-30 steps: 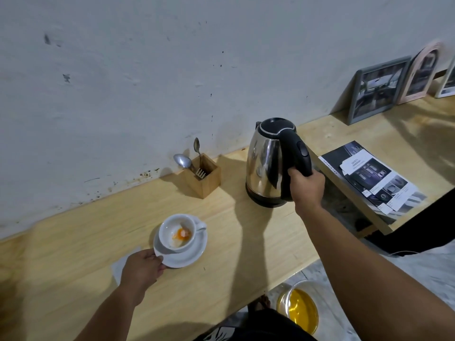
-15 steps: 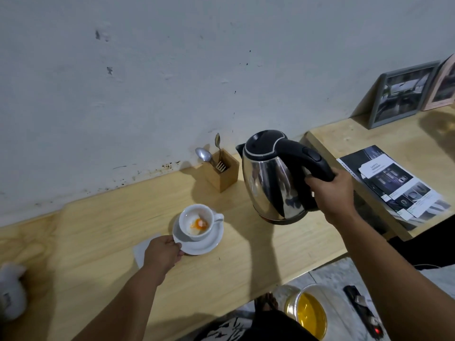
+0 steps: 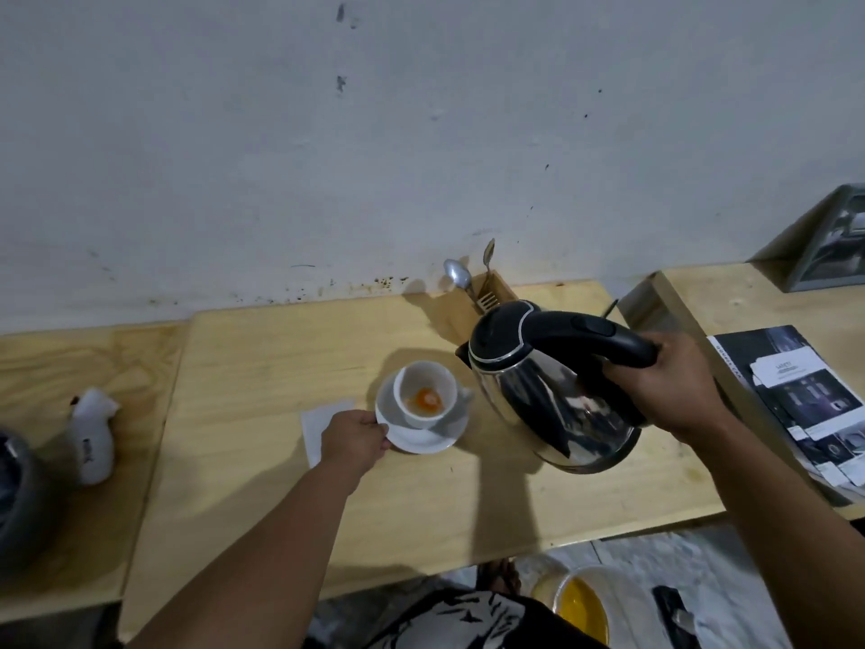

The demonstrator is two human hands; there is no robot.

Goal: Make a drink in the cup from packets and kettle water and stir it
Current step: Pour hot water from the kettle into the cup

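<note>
A white cup (image 3: 423, 384) with orange and white powder at its bottom stands on a white saucer (image 3: 421, 437) in the middle of the wooden table (image 3: 262, 367). My left hand (image 3: 353, 437) grips the saucer's left rim. My right hand (image 3: 669, 386) is closed on the black handle of a steel kettle (image 3: 547, 391), held in the air just right of the cup, its spout tilted slightly toward the cup. No water is flowing. A white packet or paper (image 3: 318, 423) lies under my left hand.
A wooden holder (image 3: 496, 297) with spoons and a fork stands against the wall behind the kettle. A white pouch (image 3: 93, 437) lies at the left. Brochures (image 3: 805, 395) sit at the right, a picture frame (image 3: 833, 245) behind them. A yellow-filled tub (image 3: 580, 606) sits on the floor.
My right hand has lifted the kettle off the table and carried it left, close to the cup. My left hand has stayed on the saucer.
</note>
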